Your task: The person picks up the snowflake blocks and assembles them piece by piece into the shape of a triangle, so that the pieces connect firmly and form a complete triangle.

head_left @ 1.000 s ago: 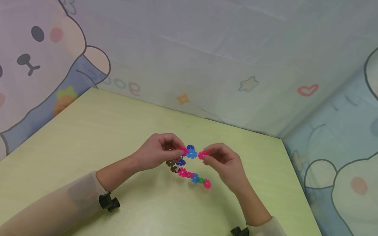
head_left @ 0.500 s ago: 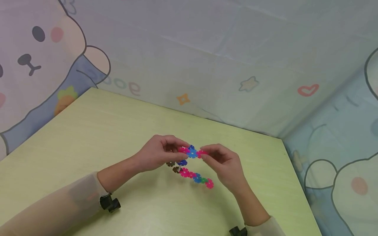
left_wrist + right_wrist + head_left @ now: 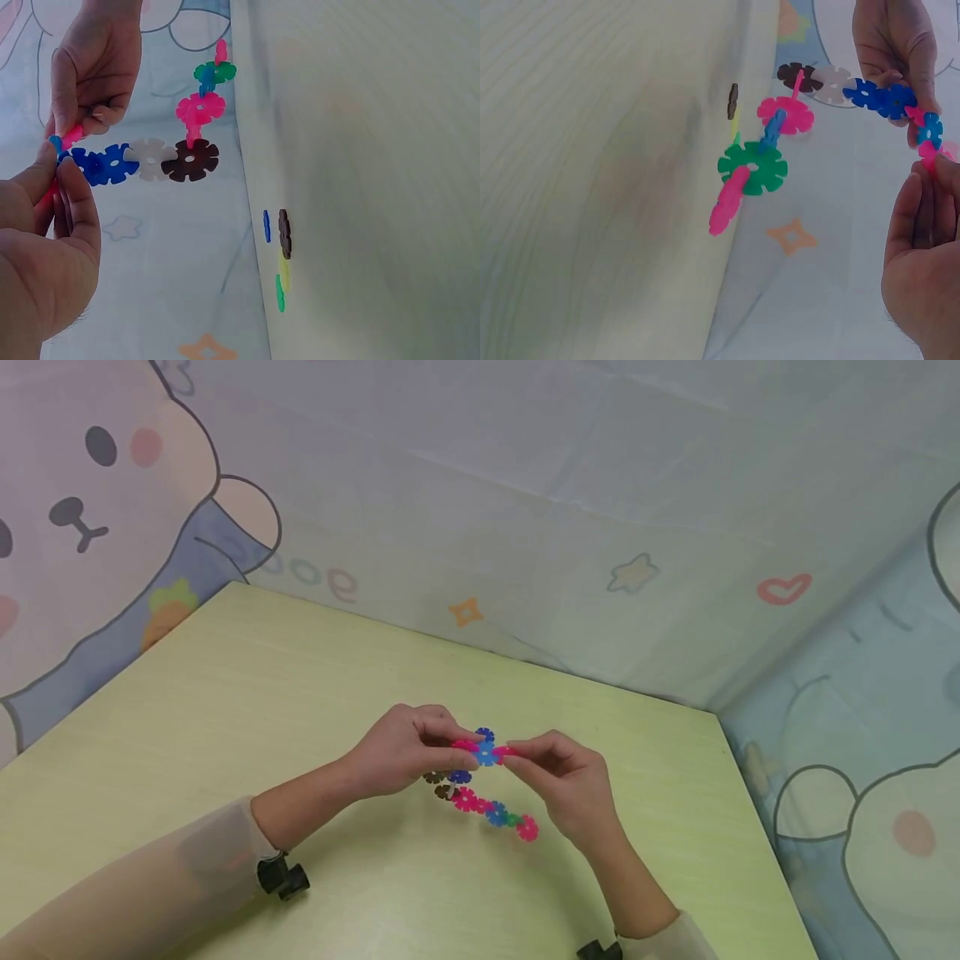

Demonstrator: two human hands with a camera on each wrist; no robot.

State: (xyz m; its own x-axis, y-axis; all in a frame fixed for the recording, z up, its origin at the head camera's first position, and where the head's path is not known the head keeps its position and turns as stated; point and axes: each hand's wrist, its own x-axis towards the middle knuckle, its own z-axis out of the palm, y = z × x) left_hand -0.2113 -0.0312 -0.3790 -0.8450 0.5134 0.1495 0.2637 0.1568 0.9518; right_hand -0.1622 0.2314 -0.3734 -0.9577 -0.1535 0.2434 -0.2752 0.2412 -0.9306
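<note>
A chain of notched snowflake discs hangs between both hands above the table. My left hand point(image 3: 408, 752) pinches its upper end at a pink disc point(image 3: 465, 746) and a light-blue disc point(image 3: 486, 755). From the right, my right hand point(image 3: 570, 777) pinches another pink disc point(image 3: 501, 755), which meets the light-blue one's edge; fingertips hide how deep it sits. In the left wrist view the chain runs through dark-blue discs point(image 3: 114, 163), a white disc point(image 3: 152, 160) and a brown disc point(image 3: 190, 160). It then bends through pink and blue to a green disc point(image 3: 754, 166) and a pink end disc point(image 3: 727, 202).
Loose discs lie on the pale table point(image 3: 300, 652): a blue one point(image 3: 266, 226), a brown one point(image 3: 285, 234), a yellow one point(image 3: 283, 270) and a green one point(image 3: 280, 293). A printed cloth point(image 3: 525, 485) rises behind the table's back edge.
My right hand has moved left, bringing its pink disc from apart to against the light-blue disc. The left hand's fingers now reach farther over the light-blue disc.
</note>
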